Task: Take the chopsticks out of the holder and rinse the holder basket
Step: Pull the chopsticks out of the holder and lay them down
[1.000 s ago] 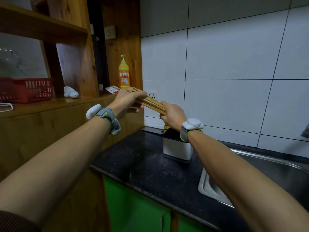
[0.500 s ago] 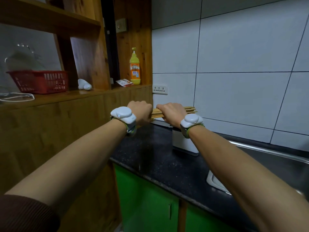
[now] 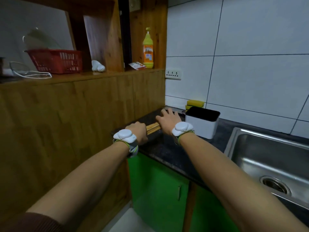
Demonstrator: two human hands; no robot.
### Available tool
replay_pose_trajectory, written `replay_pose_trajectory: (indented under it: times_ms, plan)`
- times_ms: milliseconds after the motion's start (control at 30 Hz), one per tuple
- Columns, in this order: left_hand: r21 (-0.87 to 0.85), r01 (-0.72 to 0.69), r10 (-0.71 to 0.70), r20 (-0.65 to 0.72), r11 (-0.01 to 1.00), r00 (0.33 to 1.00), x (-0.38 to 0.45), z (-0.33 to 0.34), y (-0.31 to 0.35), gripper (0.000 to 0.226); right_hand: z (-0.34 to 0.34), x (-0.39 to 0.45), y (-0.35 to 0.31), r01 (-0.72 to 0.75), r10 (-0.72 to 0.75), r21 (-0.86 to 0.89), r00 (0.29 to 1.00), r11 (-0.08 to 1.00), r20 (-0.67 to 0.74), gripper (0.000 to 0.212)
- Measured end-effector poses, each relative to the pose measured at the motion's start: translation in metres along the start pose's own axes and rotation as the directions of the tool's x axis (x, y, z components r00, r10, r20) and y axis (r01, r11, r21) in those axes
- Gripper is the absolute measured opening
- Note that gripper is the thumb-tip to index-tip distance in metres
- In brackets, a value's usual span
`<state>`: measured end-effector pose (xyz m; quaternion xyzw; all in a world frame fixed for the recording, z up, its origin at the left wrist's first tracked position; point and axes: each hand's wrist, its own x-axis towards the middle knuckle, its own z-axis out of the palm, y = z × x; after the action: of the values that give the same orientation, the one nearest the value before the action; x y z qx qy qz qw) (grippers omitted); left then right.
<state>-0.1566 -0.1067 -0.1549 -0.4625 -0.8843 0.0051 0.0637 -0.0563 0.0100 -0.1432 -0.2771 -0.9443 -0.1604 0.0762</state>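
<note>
Wooden chopsticks (image 3: 153,128) lie flat on the counter beside the white, black-lined holder (image 3: 202,122).

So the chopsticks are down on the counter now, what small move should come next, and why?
Probably let go of the chopsticks and move the right hand to the holder. The bundle lies low on the black counter, the left hand grips its near end, and the holder looks empty beside the sink.

One holder (image 3: 202,122), two sponges (image 3: 195,103), one bottle (image 3: 148,48).
</note>
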Motion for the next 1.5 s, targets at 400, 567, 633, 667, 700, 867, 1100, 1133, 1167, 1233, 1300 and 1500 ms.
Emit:
replay_pose_trajectory:
  times_ms: [400, 567, 633, 667, 700, 867, 1100, 1133, 1167, 1233, 1300, 1500]
  plan:
    - [-0.112, 0.073, -0.059, 0.126, 0.991, 0.99, 0.002, 0.072, -0.001, 0.039, 0.06, 0.0, -0.031, -0.003, -0.04, 0.187, 0.974, 0.982, 0.222, 0.045]
    - [-0.103, 0.086, -0.07, 0.154, 0.991, 0.986, 0.007, 0.087, 0.001, 0.034, 0.076, 0.002, -0.033, -0.03, -0.029, 0.219, 0.966, 0.975, 0.258, 0.05]
    - [-0.104, 0.092, -0.074, 0.16, 0.99, 0.984, 0.008, 0.092, 0.0, 0.03, 0.08, 0.003, -0.033, -0.033, -0.031, 0.23, 0.962, 0.973, 0.271, 0.053]
    - [-0.109, 0.094, -0.075, 0.162, 0.99, 0.984, 0.009, 0.094, 0.0, 0.028, 0.081, 0.004, -0.033, -0.032, -0.036, 0.231, 0.959, 0.972, 0.282, 0.055]
    - [-0.117, 0.097, -0.077, 0.162, 0.988, 0.984, 0.011, 0.095, 0.0, 0.027, 0.082, 0.006, -0.034, -0.031, -0.04, 0.232, 0.954, 0.972, 0.296, 0.057]
    - [-0.119, 0.115, -0.097, 0.147, 0.986, 0.984, 0.015, 0.096, 0.0, 0.027, 0.089, 0.01, -0.032, -0.061, -0.027, 0.261, 0.946, 0.964, 0.322, 0.065]
    - [-0.082, 0.131, -0.117, 0.161, 0.988, 0.98, 0.017, 0.101, -0.003, 0.034, 0.092, 0.014, -0.029, -0.079, -0.023, 0.254, 0.927, 0.964, 0.374, 0.073]
    - [-0.084, 0.139, -0.123, 0.175, 0.987, 0.977, 0.017, 0.101, -0.002, 0.035, 0.092, 0.014, -0.029, -0.082, -0.019, 0.246, 0.924, 0.966, 0.382, 0.074]
    - [-0.085, 0.145, -0.128, 0.184, 0.986, 0.975, 0.016, 0.102, -0.002, 0.036, 0.092, 0.013, -0.029, -0.087, -0.013, 0.241, 0.922, 0.967, 0.387, 0.074]
    - [-0.083, 0.158, -0.141, 0.182, 0.984, 0.973, 0.014, 0.102, -0.001, 0.036, 0.091, 0.012, -0.03, -0.087, -0.011, 0.234, 0.922, 0.968, 0.388, 0.074]
    - [-0.098, 0.18, -0.159, 0.186, 0.979, 0.97, 0.012, 0.101, 0.001, 0.041, 0.09, 0.011, -0.03, -0.072, -0.021, 0.229, 0.925, 0.971, 0.38, 0.074]
    - [-0.204, 0.298, -0.233, 0.291, 0.932, 0.928, 0.012, 0.097, 0.004, 0.091, 0.09, 0.011, -0.033, -0.031, -0.048, 0.237, 0.946, 0.971, 0.321, 0.069]
